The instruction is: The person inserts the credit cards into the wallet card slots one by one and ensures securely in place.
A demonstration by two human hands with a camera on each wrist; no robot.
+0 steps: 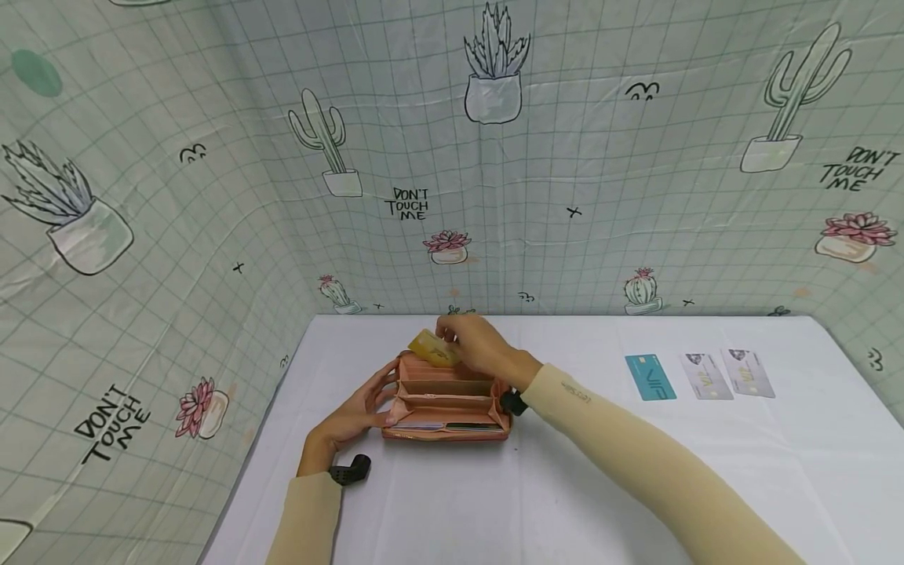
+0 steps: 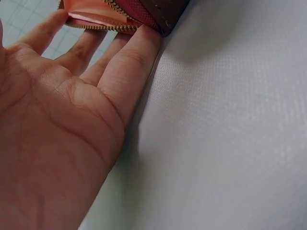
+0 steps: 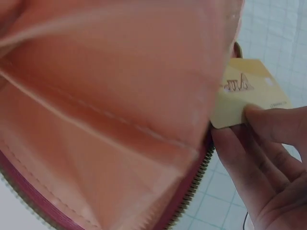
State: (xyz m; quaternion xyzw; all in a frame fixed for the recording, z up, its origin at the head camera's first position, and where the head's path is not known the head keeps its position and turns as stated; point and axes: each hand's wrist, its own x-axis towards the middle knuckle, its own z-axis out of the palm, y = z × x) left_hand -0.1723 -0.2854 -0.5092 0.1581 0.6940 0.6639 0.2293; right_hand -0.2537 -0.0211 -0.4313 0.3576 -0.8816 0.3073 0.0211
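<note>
A pink zip-around wallet (image 1: 446,419) stands unzipped on the white table, its inner compartments facing up. My left hand (image 1: 356,410) holds its left side, the thumb at the front corner and the fingers spread along the edge. In the left wrist view, the left hand (image 2: 62,100) touches the brass zipper edge (image 2: 96,27). Above the wallet's back edge, my right hand (image 1: 476,343) pinches a yellow VIP card (image 1: 432,349) between thumb and fingers. Seen from the right wrist, the card (image 3: 240,91) is partly hidden behind the wallet's lining (image 3: 120,72).
To the right lie a teal VIP card (image 1: 650,377) and two silver VIP cards, one (image 1: 706,377) beside the other (image 1: 748,373). Several cards (image 1: 473,427) show in the wallet's front slot. A patterned cloth (image 1: 565,157) rises behind the table (image 1: 565,502).
</note>
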